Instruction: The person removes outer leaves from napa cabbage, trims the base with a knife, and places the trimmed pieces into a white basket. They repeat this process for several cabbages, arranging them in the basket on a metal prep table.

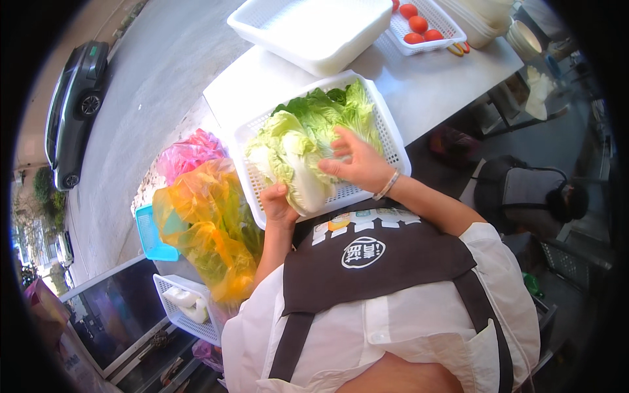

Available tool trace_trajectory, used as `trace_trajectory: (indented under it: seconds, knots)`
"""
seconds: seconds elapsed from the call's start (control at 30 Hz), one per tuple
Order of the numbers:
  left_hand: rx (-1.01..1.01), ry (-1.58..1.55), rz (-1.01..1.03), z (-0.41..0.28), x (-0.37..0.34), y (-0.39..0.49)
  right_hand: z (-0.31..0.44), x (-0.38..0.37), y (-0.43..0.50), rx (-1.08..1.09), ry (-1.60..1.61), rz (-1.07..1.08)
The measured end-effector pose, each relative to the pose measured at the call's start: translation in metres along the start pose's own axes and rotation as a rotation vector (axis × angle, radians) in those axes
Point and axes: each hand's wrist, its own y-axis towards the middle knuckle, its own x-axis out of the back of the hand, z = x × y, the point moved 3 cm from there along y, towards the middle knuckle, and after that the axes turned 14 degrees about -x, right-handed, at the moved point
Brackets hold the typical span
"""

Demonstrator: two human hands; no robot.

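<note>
Napa cabbages (304, 169) with pale stems and green leaves fill much of a white perforated plastic basket (399, 157) in front of me. My left hand (279, 202) is at the basket's near left corner, holding the nearest cabbage by its side. Its thumb shows, while its other fingers are hidden behind the stem. Over the middle of the cabbages is my right hand (361, 162), fingers apart and nothing in its grasp. A band circles that wrist.
The basket rests on a metal table (417, 83). Beyond it stand a white plastic tub (314, 44) and a basket of tomatoes (417, 23). A yellow plastic bag of greens (211, 221), a blue basket (153, 236) and a small white basket (189, 326) crowd my left. A car (78, 113) is outside.
</note>
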Motion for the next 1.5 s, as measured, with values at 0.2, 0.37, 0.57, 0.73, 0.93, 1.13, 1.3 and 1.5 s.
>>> trace_trajectory:
  seconds: [0.2,0.37,0.57,0.73,0.93,1.13,1.3,1.5]
  knots:
    - [0.063,0.369,-0.016,0.001,-0.004,0.000,-0.012,-0.038,0.004,-0.084,0.430,0.193]
    - [0.018,0.537,0.039,0.002,-0.003,0.003,-0.007,-0.034,-0.005,-0.013,0.281,0.016]
    - [0.088,0.174,-0.048,-0.008,0.019,0.008,0.003,-0.012,-0.011,-0.014,0.413,0.001]
    - [0.132,-0.057,-0.095,-0.004,0.017,0.007,-0.001,0.013,-0.001,-0.120,0.450,-0.189]
    - [0.049,-0.043,-0.113,0.004,0.006,0.011,0.017,0.015,-0.019,0.376,-0.832,-0.909]
    - [-0.017,0.376,-0.121,0.016,-0.003,0.017,-0.004,-0.004,-0.004,0.016,-0.022,-0.080]
    - [0.012,0.657,-0.174,0.000,-0.026,0.019,-0.015,0.001,0.003,-0.115,0.711,0.344]
    - [-0.140,0.970,-0.110,-0.046,-0.070,0.015,-0.022,0.008,0.003,-0.241,0.990,0.547]
